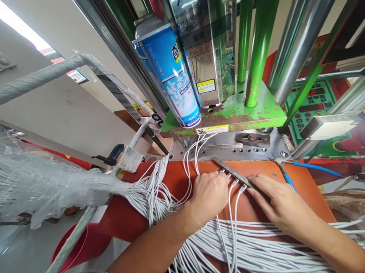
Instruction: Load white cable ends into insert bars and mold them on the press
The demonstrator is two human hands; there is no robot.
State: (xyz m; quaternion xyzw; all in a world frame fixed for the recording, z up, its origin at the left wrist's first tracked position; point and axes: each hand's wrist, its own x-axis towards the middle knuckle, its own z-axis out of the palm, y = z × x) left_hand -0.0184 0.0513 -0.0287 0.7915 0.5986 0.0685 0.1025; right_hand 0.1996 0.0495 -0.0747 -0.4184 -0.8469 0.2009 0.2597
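A narrow metal bar (233, 171) lies slanted above the reddish-brown board (260, 167), with several white cable ends along its near edge. My right hand (273, 195) grips the bar's right end between thumb and fingers. At the bar's left part, my left hand (211, 192) is closed with curled fingers on a cable end; part of that cable is hidden under the hand. Two white connectors (242, 188) sit at the bar between my hands, their cables running down toward me. Many white cables (206, 241) spread across the board below my hands.
Blue-handled pliers (286, 167) lie at the board's right. A blue spray can (168, 72) stands on the green press plate (248, 116). Plastic-wrapped cables (69, 189) hang at left, near a black clamp (113, 155). A red bucket (81, 245) is lower left.
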